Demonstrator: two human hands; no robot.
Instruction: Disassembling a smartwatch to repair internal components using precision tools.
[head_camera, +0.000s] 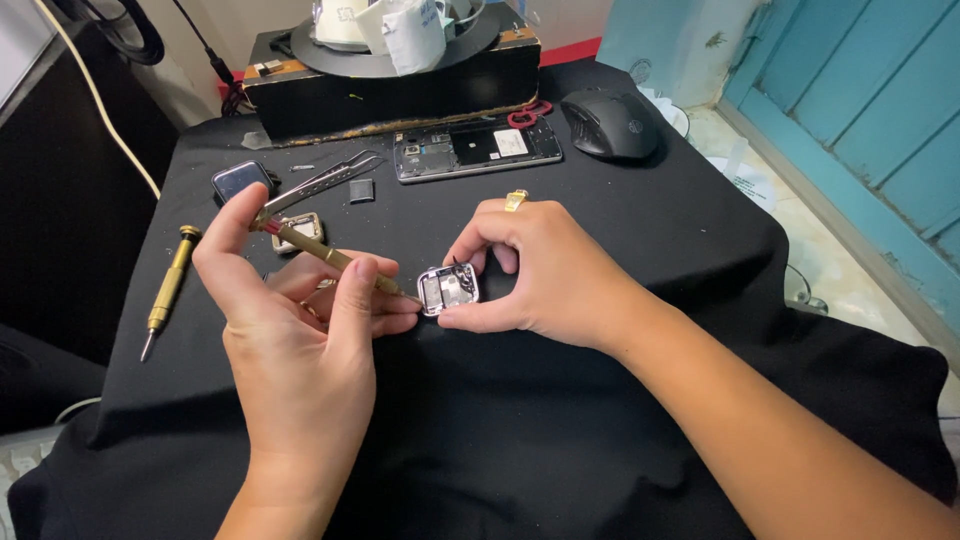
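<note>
Left hand (300, 330) pinching a brass precision screwdriver (330, 258) between thumb and fingers (352, 300), tip laid against the left edge of a small opened silver watch case (448, 289). Right hand (545, 275) pinching that case between thumb and fingertips, held just above the black-clothed tabletop (520, 440), near its middle. Lying on the cloth: second brass screwdriver (168, 290) well to the left, tweezers (325, 182) and small dark watch body (240, 180) behind the left hand, opened phone (478, 150) and black mouse (610, 122) further back, well apart from the hands.
</note>
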